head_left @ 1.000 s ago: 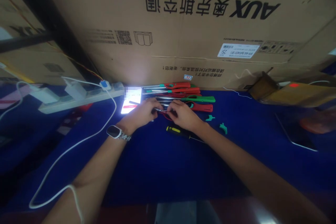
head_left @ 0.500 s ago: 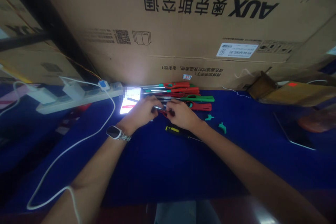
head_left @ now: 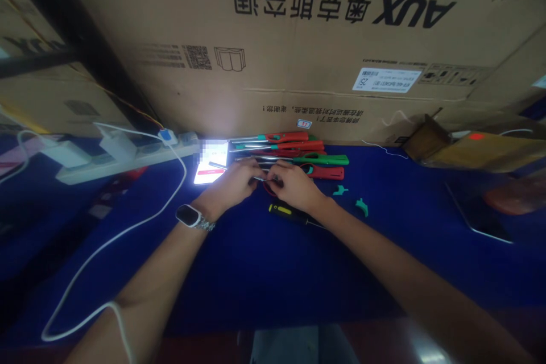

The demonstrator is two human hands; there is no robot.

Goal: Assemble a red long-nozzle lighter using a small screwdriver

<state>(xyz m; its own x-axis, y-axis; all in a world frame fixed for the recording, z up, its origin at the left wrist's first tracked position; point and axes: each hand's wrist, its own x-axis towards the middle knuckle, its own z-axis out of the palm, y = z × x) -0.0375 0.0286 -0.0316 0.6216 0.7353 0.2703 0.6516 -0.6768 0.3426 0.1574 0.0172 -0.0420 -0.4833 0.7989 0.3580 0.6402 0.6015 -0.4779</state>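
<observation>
My left hand (head_left: 235,182) and my right hand (head_left: 295,186) meet over the blue table cover, fingers curled. Between them they pinch a long lighter (head_left: 267,180) with a metal tube and a red part. A smartwatch (head_left: 189,216) is on my left wrist. Just behind the hands lies a pile of red and green long lighters (head_left: 298,152). A black and yellow screwdriver (head_left: 289,213) lies under my right wrist. Two small green plastic pieces (head_left: 353,197) rest to the right of it.
A lit phone (head_left: 211,162) lies left of the hands. A white power strip (head_left: 115,160) with chargers and a white cable (head_left: 123,233) run along the left. A large cardboard box (head_left: 307,40) stands behind. Another dark phone (head_left: 480,215) lies at the right.
Both hands stay together on the lighter with only small finger shifts. The view has moved slightly.
</observation>
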